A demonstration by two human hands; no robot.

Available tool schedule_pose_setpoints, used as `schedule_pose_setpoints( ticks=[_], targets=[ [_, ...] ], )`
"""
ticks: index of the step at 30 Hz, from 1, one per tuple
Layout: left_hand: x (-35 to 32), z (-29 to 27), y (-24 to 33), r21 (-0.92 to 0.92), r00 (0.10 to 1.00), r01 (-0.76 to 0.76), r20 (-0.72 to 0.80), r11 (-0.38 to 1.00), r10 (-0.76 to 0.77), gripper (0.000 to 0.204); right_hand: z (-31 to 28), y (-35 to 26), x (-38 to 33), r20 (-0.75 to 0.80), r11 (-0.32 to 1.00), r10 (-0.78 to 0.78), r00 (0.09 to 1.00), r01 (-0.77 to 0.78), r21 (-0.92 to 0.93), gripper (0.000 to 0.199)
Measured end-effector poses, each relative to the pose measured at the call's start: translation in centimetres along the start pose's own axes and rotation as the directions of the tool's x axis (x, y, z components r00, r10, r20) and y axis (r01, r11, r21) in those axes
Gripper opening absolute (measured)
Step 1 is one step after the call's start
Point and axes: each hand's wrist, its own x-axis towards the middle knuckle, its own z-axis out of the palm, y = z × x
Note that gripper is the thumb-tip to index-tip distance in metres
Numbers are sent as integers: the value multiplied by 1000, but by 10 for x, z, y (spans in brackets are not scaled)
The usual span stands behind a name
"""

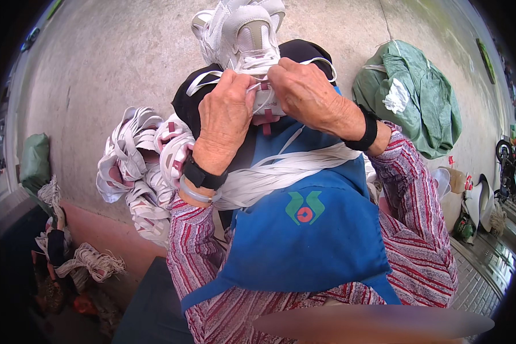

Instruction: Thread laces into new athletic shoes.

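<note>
A white and beige shoe upper (pixel 255 34) with pink trim lies across my knees, its toe pointing away from me. White shoelace (pixel 257 63) crosses its front, and loose lace ends trail to both sides. Fingers pinched, my left hand (pixel 226 109) holds the lace by the left eyelets near the tongue. Opposite it, my right hand (pixel 309 94) grips the lace at the right eyelets, fingertips curled and partly hidden. A bundle of white laces (pixel 286 172) rests over the blue apron (pixel 304 241) on my lap.
More white and pink shoe uppers (pixel 135 155) are piled at my left. A green sack (pixel 410 97) stands on the concrete floor at the right, with another green sack (pixel 35 160) at the far left. Bundled cords (pixel 94 262) hang at the lower left. A white hat (pixel 479 203) is at the right.
</note>
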Motion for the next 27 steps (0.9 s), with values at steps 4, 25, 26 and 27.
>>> schedule_pose_setpoints(
  ticks=[4,25,26,27],
  targets=[
    [-5,3,2,112,1000,0,7,994,-1,13,18,-4,-15,-165,997,41,985,-29,73,25],
    [6,-8,-8,323,948,-262,262,909,180,11,50,-15,-4,-241,998,-65,968,62,-18,57],
    [6,-6,-9,368,942,-274,289,889,171,12,50,-18,-3,-269,995,-77,960,58,-77,60],
    [10,-5,-9,397,936,-288,308,871,169,11,49,-14,-2,-282,995,-79,956,57,-86,60]
  ],
)
